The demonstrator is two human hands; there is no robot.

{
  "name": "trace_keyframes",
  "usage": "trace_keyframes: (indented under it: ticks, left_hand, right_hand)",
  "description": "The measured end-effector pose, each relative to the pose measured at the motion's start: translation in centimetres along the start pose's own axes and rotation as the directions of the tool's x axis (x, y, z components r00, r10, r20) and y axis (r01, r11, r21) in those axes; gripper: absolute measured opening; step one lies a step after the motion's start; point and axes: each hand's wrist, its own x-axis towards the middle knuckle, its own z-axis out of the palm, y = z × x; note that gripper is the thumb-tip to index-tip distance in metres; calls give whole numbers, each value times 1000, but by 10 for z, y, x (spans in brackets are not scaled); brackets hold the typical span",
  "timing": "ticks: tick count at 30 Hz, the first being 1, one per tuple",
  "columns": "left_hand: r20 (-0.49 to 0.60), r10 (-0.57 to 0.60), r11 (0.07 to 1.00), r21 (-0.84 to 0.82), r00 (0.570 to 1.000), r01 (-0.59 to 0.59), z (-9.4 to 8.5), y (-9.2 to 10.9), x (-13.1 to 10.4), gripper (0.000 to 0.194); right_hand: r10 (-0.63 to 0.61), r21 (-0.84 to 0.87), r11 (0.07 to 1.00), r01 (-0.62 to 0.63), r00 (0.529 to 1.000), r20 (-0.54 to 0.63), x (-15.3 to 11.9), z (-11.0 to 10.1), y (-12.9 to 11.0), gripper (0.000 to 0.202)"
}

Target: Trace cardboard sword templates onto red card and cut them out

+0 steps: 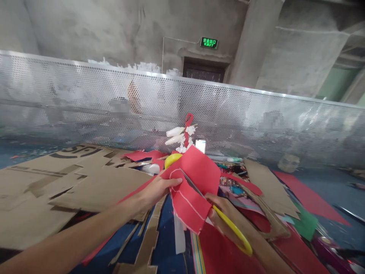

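While your left hand (155, 190) pinches the red sheet (203, 171), your right hand (221, 208) is closed around the scissors (232, 225).
The sheet sits between your hands, a blade lying in its slit beside a drawn white line; left of the sheet lies cardboard (114, 186), behind it white flowers (174, 132), to its right green paper (306, 221).

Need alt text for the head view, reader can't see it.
A person's right hand holds yellow-handled scissors cutting into a white-lined red sheet, held by the left hand. Flattened cardboard lies to the left; a perforated metal panel stands behind, below a green exit sign.
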Motion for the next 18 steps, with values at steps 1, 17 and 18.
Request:
trace_keyframes:
  ticks: [1,17,18]
  left_hand:
    - [0,-2,1000,2,1000,2,0,0,0,43]
    - [-39,175,974,150,984,-168,-13,-8,9,64]
    - [-52,151,975,170,987,-140,-12,-7,8,64]
  right_hand:
    - [-6,39,999,6,1000,4,0,0,0,87]
    - [-67,239,970,53,997,49,0,0,3,80]
    - [-58,245,969,41,996,65,0,-1,2,79]
